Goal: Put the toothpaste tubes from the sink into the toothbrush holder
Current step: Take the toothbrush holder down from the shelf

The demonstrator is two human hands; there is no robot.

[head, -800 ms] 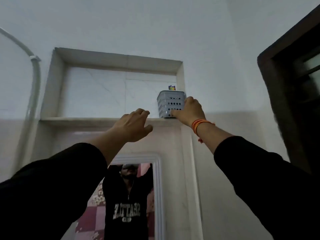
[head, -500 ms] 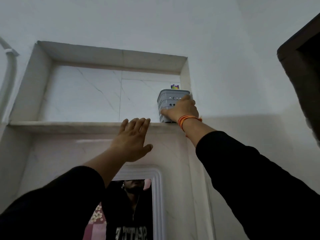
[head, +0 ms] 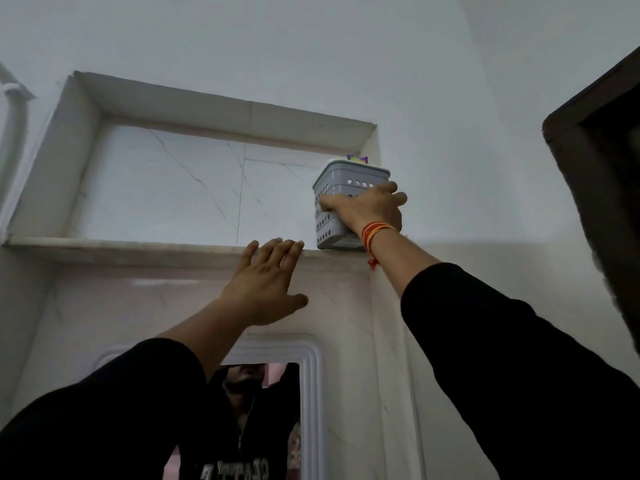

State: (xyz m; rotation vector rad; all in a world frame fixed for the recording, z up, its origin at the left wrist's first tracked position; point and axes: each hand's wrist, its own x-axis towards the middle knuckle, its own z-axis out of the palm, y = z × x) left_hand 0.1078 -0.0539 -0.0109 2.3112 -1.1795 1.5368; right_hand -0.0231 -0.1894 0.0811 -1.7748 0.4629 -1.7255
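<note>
A grey perforated toothbrush holder (head: 346, 183) stands at the right end of a high marble niche shelf (head: 121, 247). My right hand (head: 369, 211) wraps around its front, and the holder is tilted with its base at the shelf edge. A small colourful tip (head: 356, 158) pokes out above its rim. My left hand (head: 266, 282) lies flat against the wall below the shelf, fingers spread and fingertips at the shelf lip, holding nothing. The sink and any loose toothpaste tubes are out of view.
Below the niche hangs a white-framed mirror (head: 311, 393) reflecting a person in a dark top. A dark wooden door frame (head: 602, 174) stands at the right. A white pipe (head: 14, 109) runs down the left wall.
My right hand has closed further around the holder and tipped it toward me at the shelf edge. My left hand has risen from below to press flat against the wall under the shelf.
</note>
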